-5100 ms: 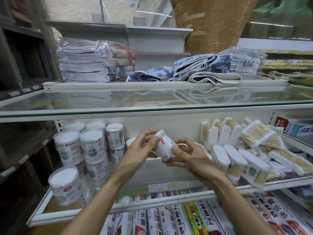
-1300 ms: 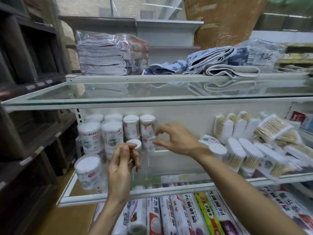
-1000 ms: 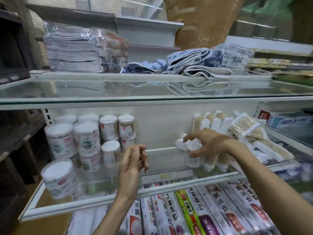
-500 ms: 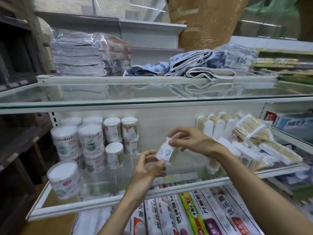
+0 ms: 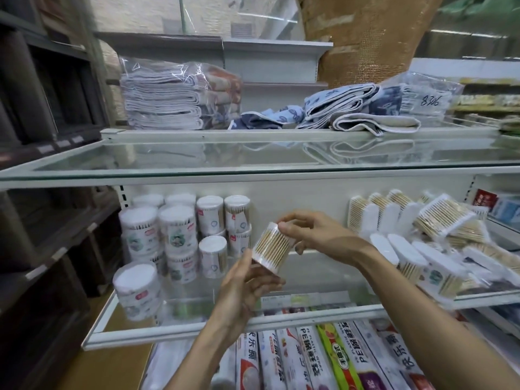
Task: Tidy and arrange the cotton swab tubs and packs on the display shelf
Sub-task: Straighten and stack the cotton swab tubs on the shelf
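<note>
A small clear tub of wooden cotton swabs (image 5: 272, 247) is tilted in the air in front of the glass display shelf (image 5: 323, 282). My right hand (image 5: 312, 233) pinches its upper end. My left hand (image 5: 247, 285) cups its lower end from below, fingers curled around it. Several round swab tubs (image 5: 180, 235) are stacked at the shelf's left, and one larger tub (image 5: 138, 285) stands nearer the front. A loose heap of flat swab packs (image 5: 427, 237) fills the right side.
A glass shelf above (image 5: 253, 161) carries bagged towels (image 5: 180, 97) and folded blue cloths (image 5: 351, 111). Rolls of plastic wrap (image 5: 315, 358) lie on the shelf below. Dark wooden shelving (image 5: 42, 164) stands to the left.
My right hand took a small tub from the right-hand heap and carried it to the middle. My left hand rose to take hold of its lower end.
</note>
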